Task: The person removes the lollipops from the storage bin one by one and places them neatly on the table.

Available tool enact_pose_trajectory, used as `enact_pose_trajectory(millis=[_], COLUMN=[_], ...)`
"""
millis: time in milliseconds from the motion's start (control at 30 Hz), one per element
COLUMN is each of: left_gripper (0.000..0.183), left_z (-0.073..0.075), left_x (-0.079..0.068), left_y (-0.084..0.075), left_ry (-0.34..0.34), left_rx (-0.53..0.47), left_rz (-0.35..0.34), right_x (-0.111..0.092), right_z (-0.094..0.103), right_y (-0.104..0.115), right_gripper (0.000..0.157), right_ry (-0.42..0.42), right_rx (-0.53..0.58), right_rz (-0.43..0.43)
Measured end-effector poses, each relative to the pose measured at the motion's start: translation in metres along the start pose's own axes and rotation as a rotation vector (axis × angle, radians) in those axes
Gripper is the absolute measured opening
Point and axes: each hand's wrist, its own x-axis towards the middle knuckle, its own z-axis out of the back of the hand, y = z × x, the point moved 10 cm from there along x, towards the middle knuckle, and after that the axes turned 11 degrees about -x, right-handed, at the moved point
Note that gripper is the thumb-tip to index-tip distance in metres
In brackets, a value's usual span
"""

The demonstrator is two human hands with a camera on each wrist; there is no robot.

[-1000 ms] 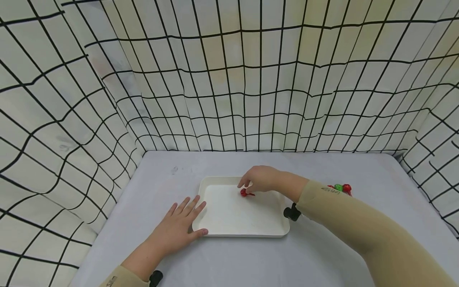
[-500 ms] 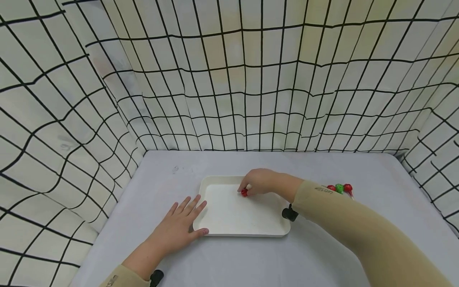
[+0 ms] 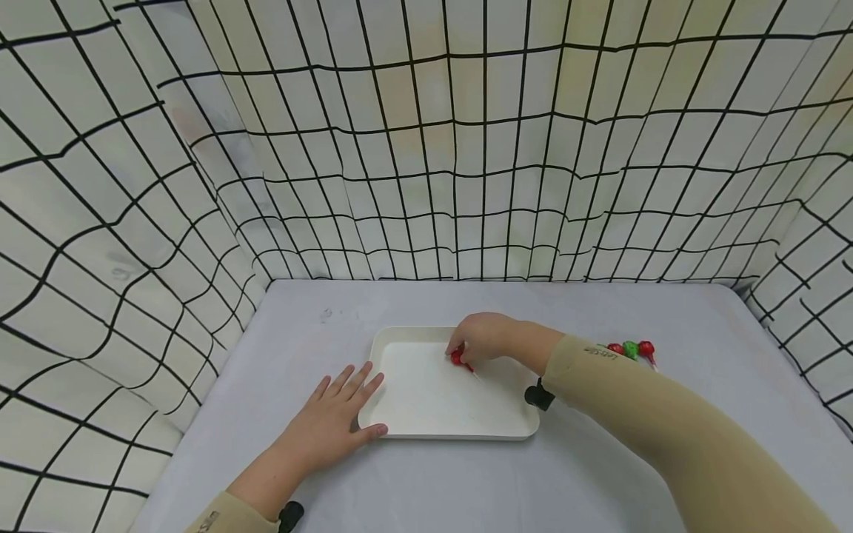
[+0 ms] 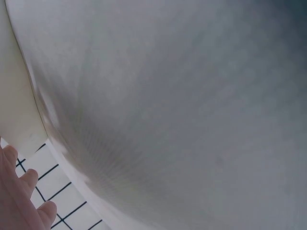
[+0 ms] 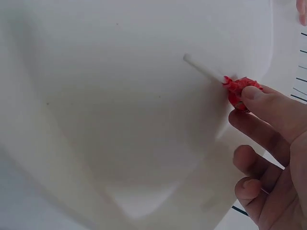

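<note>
A red-wrapped lollipop (image 3: 457, 357) with a white stick is over the rear middle of the white tray (image 3: 426, 406). My right hand (image 3: 485, 337) pinches its wrapped head between thumb and forefinger; in the right wrist view the lollipop (image 5: 240, 93) has its stick pointing away from the fingers. Whether it touches the tray floor, I cannot tell. At the tray's left edge lies my left hand (image 3: 333, 423), its fingers spread and straight, the thumb at the front left corner. In the left wrist view only some fingers (image 4: 29, 179) show at the lower left.
Several red and green lollipops (image 3: 630, 349) lie on the table right of the tray, partly hidden by the right sleeve (image 3: 620, 392). A white wall with a black grid (image 3: 484, 148) encloses the white-covered table (image 3: 320, 311) at the back and sides.
The right thumb and fingers have closed on the red lollipop's head. Its stick has swung from pointing right to pointing toward the front right. My left hand has stayed in place.
</note>
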Motion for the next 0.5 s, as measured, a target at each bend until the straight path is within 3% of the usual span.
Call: enact_pose_trajectory(millis=[500], left_gripper=[0.086], left_z=[-0.0001], left_x=[0.0006], left_y=[0.0000], left_ry=[-0.007], left_rx=[0.003], left_rz=[-0.007], right_x=[-0.0025], right_z=[-0.0031], right_y=[-0.0020], right_gripper=[0.024], right_ry=[-0.005], right_rx=[0.020], right_rz=[0.025])
